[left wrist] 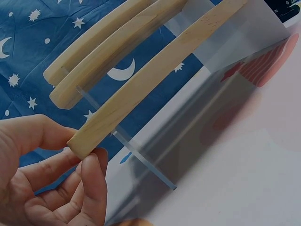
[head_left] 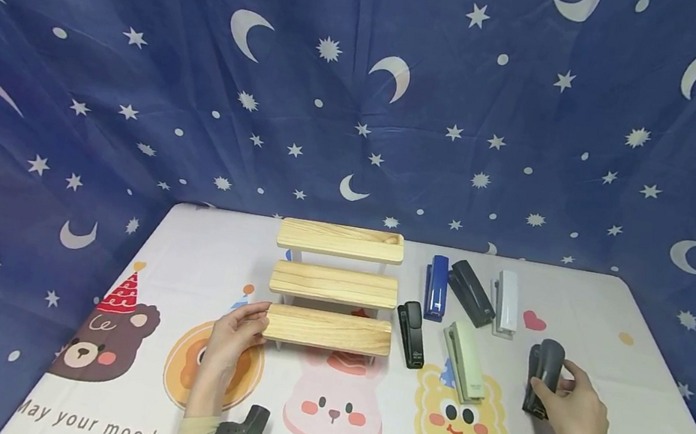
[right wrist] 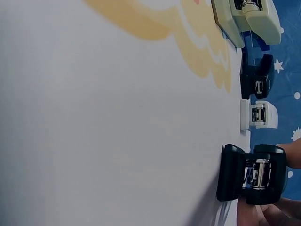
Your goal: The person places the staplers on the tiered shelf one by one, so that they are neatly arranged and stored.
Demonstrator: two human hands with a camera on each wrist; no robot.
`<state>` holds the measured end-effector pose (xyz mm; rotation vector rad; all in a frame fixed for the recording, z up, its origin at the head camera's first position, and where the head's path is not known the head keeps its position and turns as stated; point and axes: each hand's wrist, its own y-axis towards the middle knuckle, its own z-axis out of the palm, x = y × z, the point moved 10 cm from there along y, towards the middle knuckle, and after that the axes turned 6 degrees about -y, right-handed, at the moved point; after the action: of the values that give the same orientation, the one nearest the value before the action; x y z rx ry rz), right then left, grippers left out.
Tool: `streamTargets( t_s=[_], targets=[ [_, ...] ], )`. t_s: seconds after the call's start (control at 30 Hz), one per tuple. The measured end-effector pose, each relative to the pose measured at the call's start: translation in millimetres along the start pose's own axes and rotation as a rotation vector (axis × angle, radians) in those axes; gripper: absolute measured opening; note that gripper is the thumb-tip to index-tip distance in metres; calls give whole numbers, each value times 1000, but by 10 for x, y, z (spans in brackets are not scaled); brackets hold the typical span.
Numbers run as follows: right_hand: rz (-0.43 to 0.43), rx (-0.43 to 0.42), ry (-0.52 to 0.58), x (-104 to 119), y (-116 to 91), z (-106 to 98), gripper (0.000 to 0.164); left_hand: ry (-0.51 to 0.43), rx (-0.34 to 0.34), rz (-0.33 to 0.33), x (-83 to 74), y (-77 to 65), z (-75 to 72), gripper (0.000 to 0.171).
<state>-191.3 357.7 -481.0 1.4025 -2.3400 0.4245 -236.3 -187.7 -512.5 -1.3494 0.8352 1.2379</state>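
My left hand [head_left: 238,332] pinches the left end of the lowest wooden shelf [head_left: 328,330] on a three-step stand. In the left wrist view, thumb and fingers close round that board end [left wrist: 89,143], above a clear support [left wrist: 146,162]. My right hand [head_left: 577,409] grips a dark grey stapler [head_left: 545,377] at the right side of the table, thumb on one side and fingers on the other. The right wrist view shows this stapler [right wrist: 254,174] end-on, its metal parts facing the camera. Nearest to it on the left lies a pale green stapler [head_left: 465,361].
Right of the stand lie a small black stapler [head_left: 411,333], a blue stapler [head_left: 437,288], a larger black stapler [head_left: 473,292] and a white stapler [head_left: 507,303]. The middle shelf [head_left: 334,285] and top shelf [head_left: 341,240] rise behind. A starry blue cloth [head_left: 367,98] hangs behind the table.
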Motion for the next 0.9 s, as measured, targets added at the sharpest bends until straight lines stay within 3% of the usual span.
streamTargets(
  t_s=[0.9],
  targets=[
    [-20, -30, 68, 142, -42, -114, 63, -4, 0, -2, -2, -1, 0, 39]
  ],
)
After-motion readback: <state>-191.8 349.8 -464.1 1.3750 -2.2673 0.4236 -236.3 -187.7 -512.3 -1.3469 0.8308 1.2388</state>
